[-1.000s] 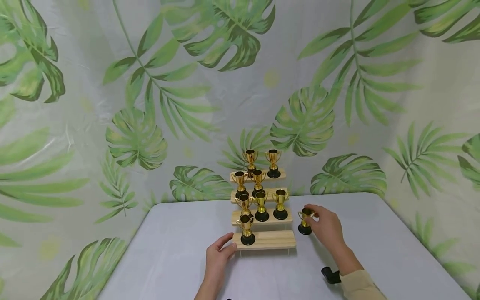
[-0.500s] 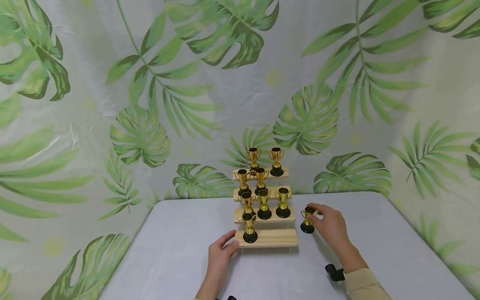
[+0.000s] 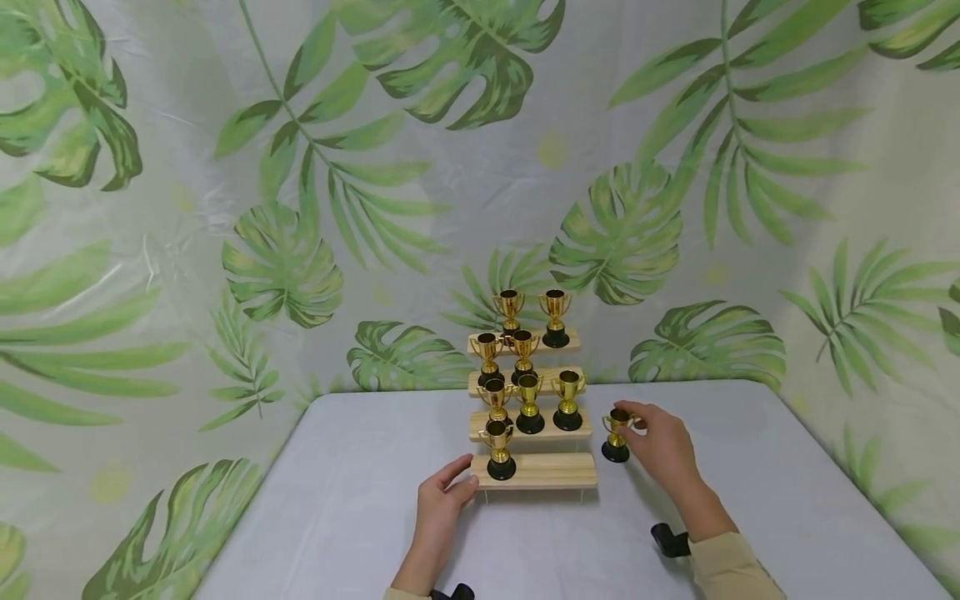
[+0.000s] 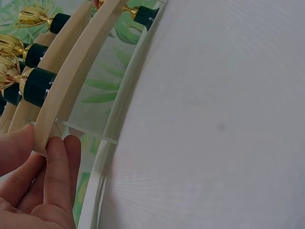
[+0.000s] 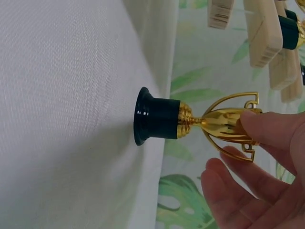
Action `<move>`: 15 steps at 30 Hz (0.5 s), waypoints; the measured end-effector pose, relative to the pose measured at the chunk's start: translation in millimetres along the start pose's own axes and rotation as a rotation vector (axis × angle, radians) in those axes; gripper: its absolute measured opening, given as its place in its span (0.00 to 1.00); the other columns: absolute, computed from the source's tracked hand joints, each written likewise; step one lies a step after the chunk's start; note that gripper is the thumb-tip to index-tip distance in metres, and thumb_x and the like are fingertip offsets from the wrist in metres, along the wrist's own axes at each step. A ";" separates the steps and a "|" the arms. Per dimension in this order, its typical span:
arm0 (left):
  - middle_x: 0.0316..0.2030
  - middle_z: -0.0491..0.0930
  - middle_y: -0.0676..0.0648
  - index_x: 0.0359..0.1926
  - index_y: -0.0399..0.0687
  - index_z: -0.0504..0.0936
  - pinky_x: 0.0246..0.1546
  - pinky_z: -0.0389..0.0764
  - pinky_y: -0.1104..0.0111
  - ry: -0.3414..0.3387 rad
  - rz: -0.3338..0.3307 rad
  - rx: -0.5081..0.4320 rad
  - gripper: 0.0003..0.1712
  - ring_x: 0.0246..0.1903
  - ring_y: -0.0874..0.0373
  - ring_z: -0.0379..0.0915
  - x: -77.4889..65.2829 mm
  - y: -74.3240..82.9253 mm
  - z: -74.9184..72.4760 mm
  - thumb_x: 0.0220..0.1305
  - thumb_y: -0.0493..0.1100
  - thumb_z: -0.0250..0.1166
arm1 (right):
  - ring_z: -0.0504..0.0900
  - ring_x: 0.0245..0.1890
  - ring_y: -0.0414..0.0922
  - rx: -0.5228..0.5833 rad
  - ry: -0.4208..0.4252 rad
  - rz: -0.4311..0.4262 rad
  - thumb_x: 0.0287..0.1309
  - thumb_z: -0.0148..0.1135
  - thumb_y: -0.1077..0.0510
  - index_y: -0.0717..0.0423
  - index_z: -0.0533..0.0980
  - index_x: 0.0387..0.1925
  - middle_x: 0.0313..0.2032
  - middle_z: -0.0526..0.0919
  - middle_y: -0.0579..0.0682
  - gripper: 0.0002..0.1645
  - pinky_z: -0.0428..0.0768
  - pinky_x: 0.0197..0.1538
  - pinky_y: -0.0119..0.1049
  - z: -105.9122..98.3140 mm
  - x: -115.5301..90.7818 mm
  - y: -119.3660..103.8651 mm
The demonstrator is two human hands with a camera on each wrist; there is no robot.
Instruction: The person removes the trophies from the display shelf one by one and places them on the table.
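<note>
A four-step wooden display rack [image 3: 551, 471] stands on the table, with small gold trophies on black bases on every step. One trophy [image 3: 499, 454] stands at the left of the lowest step. My left hand [image 3: 441, 508] grips the left end of that step, thumb and fingers around the board [image 4: 62, 93] in the left wrist view. To the right of the rack, my right hand [image 3: 663, 446] pinches another trophy [image 5: 224, 124] by its cup, between thumb and fingers. This trophy is upright, its black base low at the table; whether it touches the cloth I cannot tell.
Three trophies, among them a right-hand trophy [image 3: 568, 400], stand on the second step, and the steps above hold two each. A white cloth covers the table [image 3: 337, 483]. Behind it hangs a leaf-patterned curtain [image 3: 480, 192].
The head view has shifted slightly. Both hands keep nearly the same places: the left at the rack's end, the right on the trophy.
</note>
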State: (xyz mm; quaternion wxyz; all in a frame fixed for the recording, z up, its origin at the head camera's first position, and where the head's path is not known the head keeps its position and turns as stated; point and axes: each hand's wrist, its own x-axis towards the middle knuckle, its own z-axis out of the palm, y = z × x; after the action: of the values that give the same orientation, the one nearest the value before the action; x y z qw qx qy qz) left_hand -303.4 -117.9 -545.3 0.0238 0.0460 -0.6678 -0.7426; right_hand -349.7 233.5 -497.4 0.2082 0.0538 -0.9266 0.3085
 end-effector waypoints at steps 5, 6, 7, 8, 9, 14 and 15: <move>0.64 0.74 0.36 0.64 0.35 0.77 0.48 0.83 0.64 -0.004 -0.013 0.001 0.26 0.50 0.53 0.81 -1.4 1.9 0.9 0.65 0.33 0.67 | 0.84 0.43 0.57 -0.009 -0.001 0.004 0.57 0.74 0.58 0.53 0.79 0.61 0.47 0.84 0.59 0.28 0.80 0.29 0.46 -2.1 -1.5 -1.7; 0.64 0.73 0.35 0.64 0.34 0.77 0.49 0.83 0.64 -0.007 -0.016 0.002 0.26 0.51 0.53 0.81 -1.4 2.5 0.9 0.65 0.33 0.67 | 0.84 0.43 0.58 -0.010 0.000 0.005 0.57 0.74 0.58 0.53 0.79 0.61 0.47 0.84 0.59 0.29 0.80 0.29 0.45 -2.7 -1.7 -2.0; 0.64 0.73 0.35 0.64 0.34 0.77 0.49 0.83 0.63 -0.010 -0.019 0.002 0.26 0.51 0.52 0.80 -1.5 3.3 0.9 0.65 0.32 0.66 | 0.84 0.43 0.58 -0.009 0.001 0.006 0.57 0.74 0.58 0.53 0.79 0.61 0.47 0.84 0.59 0.29 0.79 0.28 0.45 -3.4 -1.7 -2.2; 0.64 0.73 0.35 0.64 0.33 0.76 0.49 0.83 0.63 -0.013 -0.021 0.001 0.26 0.51 0.51 0.80 -1.3 4.1 0.9 0.65 0.32 0.66 | 0.83 0.43 0.58 -0.008 0.001 0.008 0.57 0.74 0.58 0.53 0.79 0.61 0.47 0.83 0.59 0.29 0.79 0.28 0.44 -4.2 -1.6 -2.5; 0.64 0.73 0.34 0.64 0.33 0.76 0.49 0.83 0.63 -0.016 -0.020 -0.001 0.26 0.52 0.51 0.80 -1.2 4.8 0.8 0.65 0.31 0.66 | 0.83 0.43 0.58 -0.006 0.002 0.009 0.57 0.74 0.57 0.53 0.79 0.62 0.47 0.83 0.59 0.29 0.79 0.27 0.44 -5.0 -1.3 -2.7; 0.65 0.73 0.36 0.64 0.35 0.77 0.48 0.83 0.65 -0.009 -0.001 -0.004 0.25 0.52 0.51 0.80 -1.3 5.2 1.4 0.66 0.32 0.66 | 0.83 0.46 0.60 -0.001 0.008 0.019 0.59 0.72 0.57 0.53 0.78 0.62 0.48 0.82 0.60 0.29 0.78 0.28 0.44 -8.8 -0.2 -4.4; 0.65 0.73 0.36 0.64 0.36 0.77 0.48 0.83 0.66 -0.006 0.000 -0.005 0.25 0.53 0.52 0.80 -1.4 4.3 1.6 0.66 0.33 0.66 | 0.82 0.46 0.60 -0.002 0.012 0.021 0.59 0.72 0.57 0.53 0.78 0.62 0.49 0.82 0.60 0.29 0.79 0.29 0.45 -9.8 -0.4 -5.0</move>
State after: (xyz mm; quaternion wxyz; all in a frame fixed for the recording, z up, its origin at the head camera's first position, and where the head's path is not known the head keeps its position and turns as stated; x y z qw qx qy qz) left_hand -302.3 -116.6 -540.8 0.0219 0.0436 -0.6659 -0.7444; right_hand -344.7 235.3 -487.7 0.2105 0.0420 -0.9262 0.3100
